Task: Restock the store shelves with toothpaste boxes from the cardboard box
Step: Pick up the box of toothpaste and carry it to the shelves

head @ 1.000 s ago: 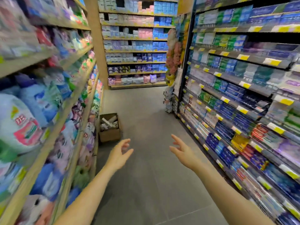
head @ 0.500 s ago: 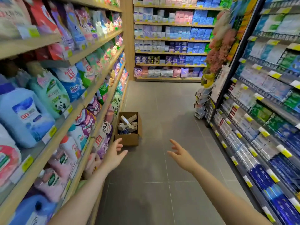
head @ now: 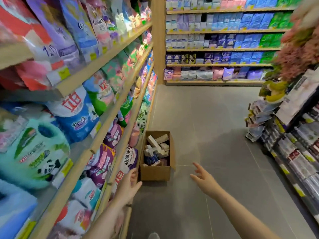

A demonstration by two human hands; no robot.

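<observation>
Both arms reach forward from the bottom of the frame, bare and outstretched over the grey floor (head: 215, 118). The left hand (head: 129, 184) sits low and left of centre, palm turned inward, fingers loosely curled and grasping nothing, its fingertips just beside the near left corner of the cardboard box (head: 156, 172), though contact is hard to judge. The right hand (head: 203, 176) hangs right of centre, fingers spread and released, empty, near the box's right side but clear of it. The box stands open on the floor at lower centre, tight against the foot of the left shelving (head: 110, 116), and toothpaste boxes (head: 158, 146) lie jumbled inside, pale ones piled over blue ones. Bagged detergent packs (head: 74, 116) crowd the left shelves, blurred at the upper left. Stocked shelves (head: 222, 49) run across the back wall at the upper right, and a darker rack (head: 300, 157) lines the right edge.
</observation>
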